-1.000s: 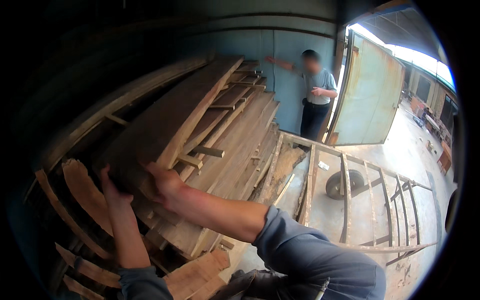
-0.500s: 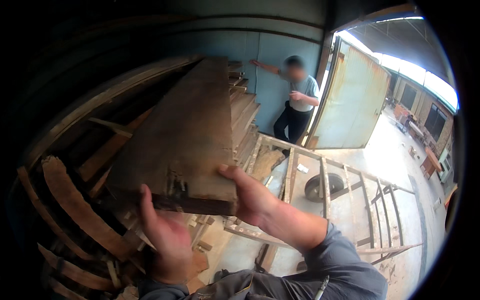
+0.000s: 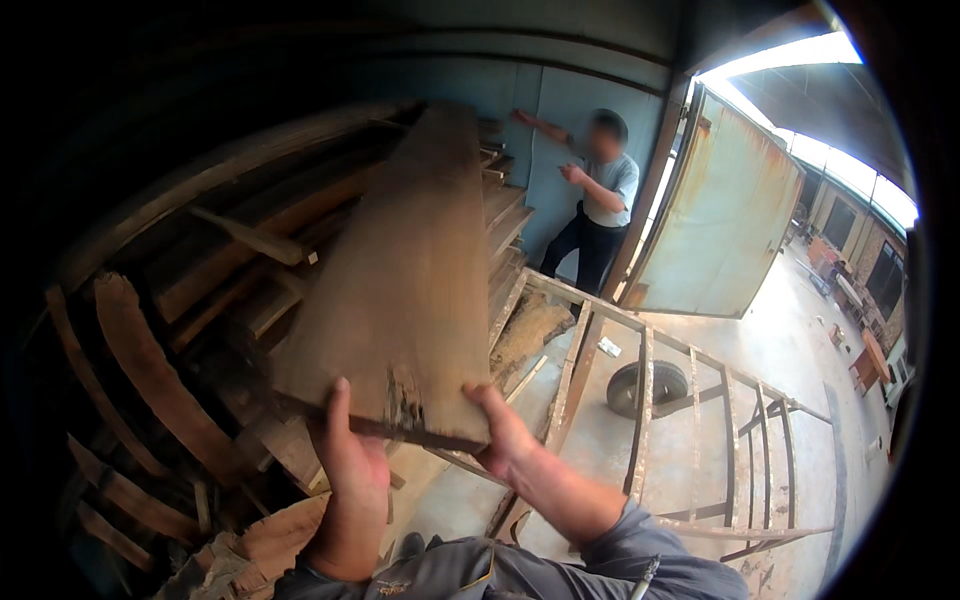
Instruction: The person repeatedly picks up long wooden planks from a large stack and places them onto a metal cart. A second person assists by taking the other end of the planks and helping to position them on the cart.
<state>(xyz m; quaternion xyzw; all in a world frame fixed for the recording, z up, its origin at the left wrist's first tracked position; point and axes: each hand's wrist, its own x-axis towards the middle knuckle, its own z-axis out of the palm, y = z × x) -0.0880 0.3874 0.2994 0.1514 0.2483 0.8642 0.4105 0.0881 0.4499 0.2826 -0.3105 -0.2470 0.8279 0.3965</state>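
Wide brown plank (image 3: 405, 270) is gripped at its near end by both hands, over the timber pile, long axis pointed toward the blue wall (image 3: 565, 105); whether the far end is supported can't be told. Left hand (image 3: 352, 462): thumb pressed on the top face at the end edge, plank pinched against fingers below. Right hand (image 3: 508, 440): same pinch at the right corner. Finger spread underneath can't be told, hidden by the wood. Dark rough patch (image 3: 405, 398) is seen on the top face between the thumbs. Curved slabs (image 3: 150, 370) are stacked at left. Slatted frame (image 3: 643, 420) and tyre (image 3: 622, 392) are seen at right; co-worker (image 3: 606, 185) is positioned beyond, one arm extended toward the wall.
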